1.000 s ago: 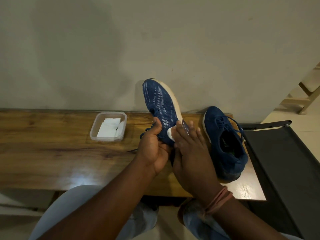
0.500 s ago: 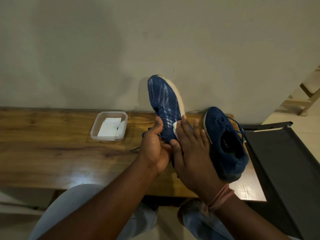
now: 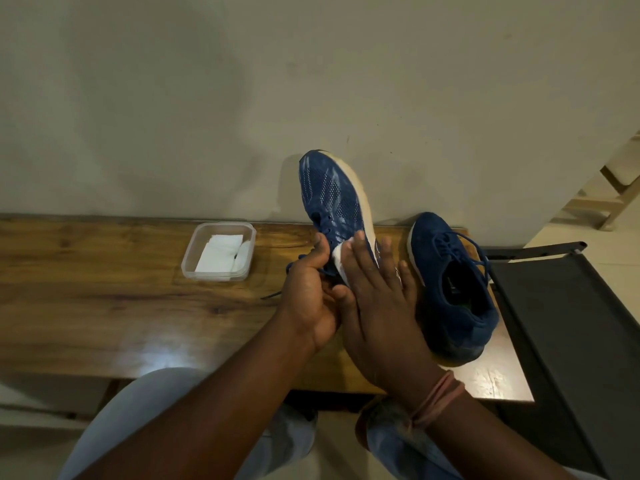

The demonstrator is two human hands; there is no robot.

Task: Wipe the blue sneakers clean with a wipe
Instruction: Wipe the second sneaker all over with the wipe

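My left hand (image 3: 308, 296) grips a blue mesh sneaker (image 3: 330, 195) near its laces and holds it up, toe pointing away toward the wall, white sole facing right. My right hand (image 3: 377, 299) lies flat against the sneaker's side, fingers straight, pressing a white wipe (image 3: 339, 258) onto it; only the wipe's left edge shows from under the fingers. The second blue sneaker (image 3: 450, 289) rests on the wooden table (image 3: 104, 306) just right of my hands, opening up and toe toward the wall.
A clear plastic tub (image 3: 219, 251) holding white wipes sits on the table left of the raised sneaker. A dark fabric-covered frame (image 3: 568, 341) stands against the table's right end. The wall runs directly behind the table. My knees are below the table's front edge.
The raised sneaker has shifted slightly right and away. My right hand with the wipe has slid forward along the sneaker's side, fingers reaching farther up. The other sneaker stayed put.
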